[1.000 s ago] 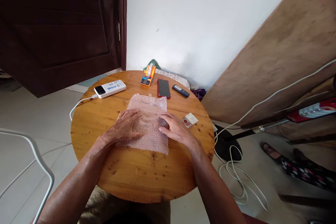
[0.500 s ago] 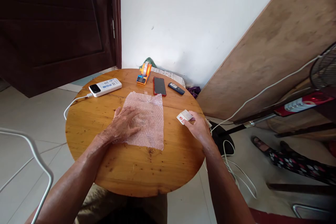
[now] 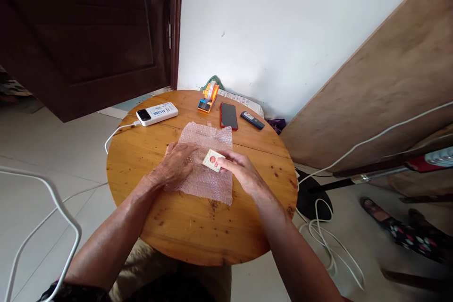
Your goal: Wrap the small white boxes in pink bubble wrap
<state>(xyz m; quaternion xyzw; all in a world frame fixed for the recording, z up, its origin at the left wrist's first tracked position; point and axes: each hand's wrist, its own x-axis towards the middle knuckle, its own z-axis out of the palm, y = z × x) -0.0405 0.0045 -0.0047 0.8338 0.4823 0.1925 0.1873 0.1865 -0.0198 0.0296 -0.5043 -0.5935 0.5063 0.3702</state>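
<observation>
I see translucent bubble wrap [image 3: 214,188] on the round brown wooden counter [image 3: 198,231], my left hand [image 3: 176,163] resting there, fingers apart. My right hand [image 3: 243,171] clamps a white, red-printed rectangular card [image 3: 211,159] over it. Likely I'm positioning; next calls for level lowering.

bubble wrap [image 3: 208,189]: glossy, bumpy plastic | table [image 3: 212,236]: smooth, faintly glossy wood

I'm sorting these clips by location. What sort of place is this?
Probably a room in a home: a dark panelled door beside a white wall, and a round wooden table above a tiled floor.
</observation>
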